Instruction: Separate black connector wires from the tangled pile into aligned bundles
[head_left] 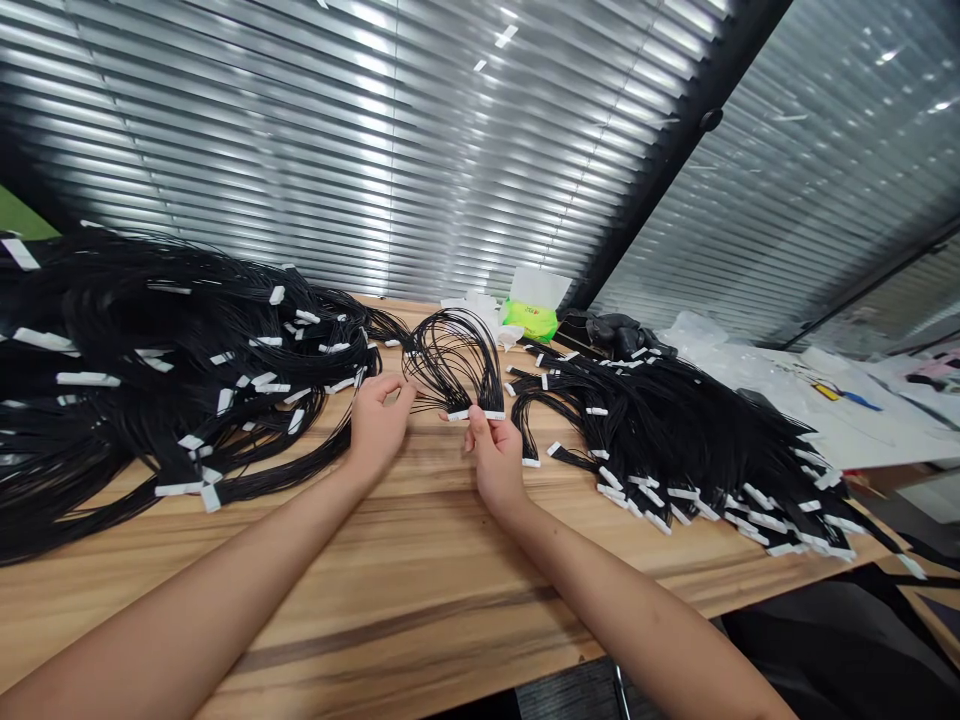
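My right hand [496, 460] is closed, its thumb and fingers pinching the white connectors of a black wire harness [457, 345]. The harness bends up from these connectors in a loop above the wooden table. To the left, my left hand [381, 420] is curled, thumb and forefinger together at the loop's left edge. Thin black wires run close to those fingertips; what they pinch, if anything, is too small to make out. One white connector [491, 414] shows just above my right thumb.
A large heap of black wire harnesses [187, 330] with white connectors covers the table's left side. Another pile [675, 430] lies on the right. Behind the loop stands a green tissue pack [531, 318]. Window blinds [360, 140] rise behind the wooden table [390, 600].
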